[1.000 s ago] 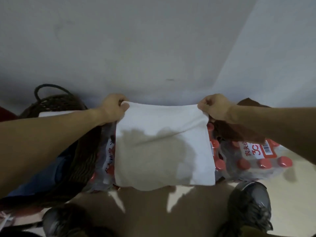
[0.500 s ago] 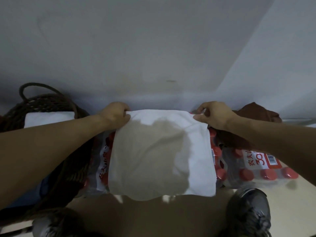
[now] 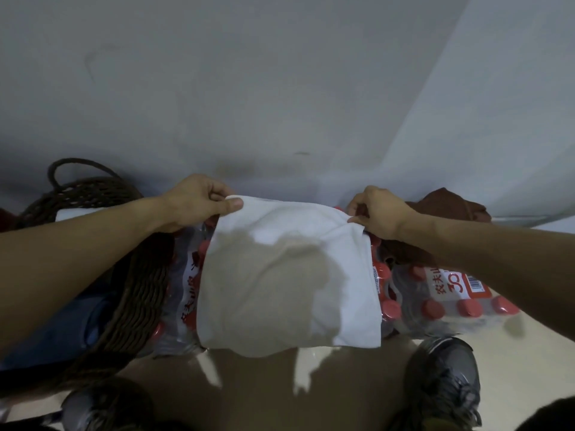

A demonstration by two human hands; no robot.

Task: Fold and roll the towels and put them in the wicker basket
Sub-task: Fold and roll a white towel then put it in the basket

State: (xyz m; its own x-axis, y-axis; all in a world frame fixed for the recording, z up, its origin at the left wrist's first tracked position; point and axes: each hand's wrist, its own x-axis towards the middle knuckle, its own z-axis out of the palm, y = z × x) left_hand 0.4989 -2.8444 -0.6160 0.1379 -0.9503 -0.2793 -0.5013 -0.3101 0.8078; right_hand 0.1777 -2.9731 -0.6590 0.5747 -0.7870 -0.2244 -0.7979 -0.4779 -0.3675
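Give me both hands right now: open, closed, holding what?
Left hand: closed, pinching the far left corner of the white towel.
Right hand: closed, pinching the towel's far right corner.

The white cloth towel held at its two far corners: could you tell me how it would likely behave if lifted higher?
The white cloth towel is probably floppy: its far edge sags between the left hand and right hand. It likely weighs little, since pinches at two corners hold it. It would probably drape rather than hold its shape.
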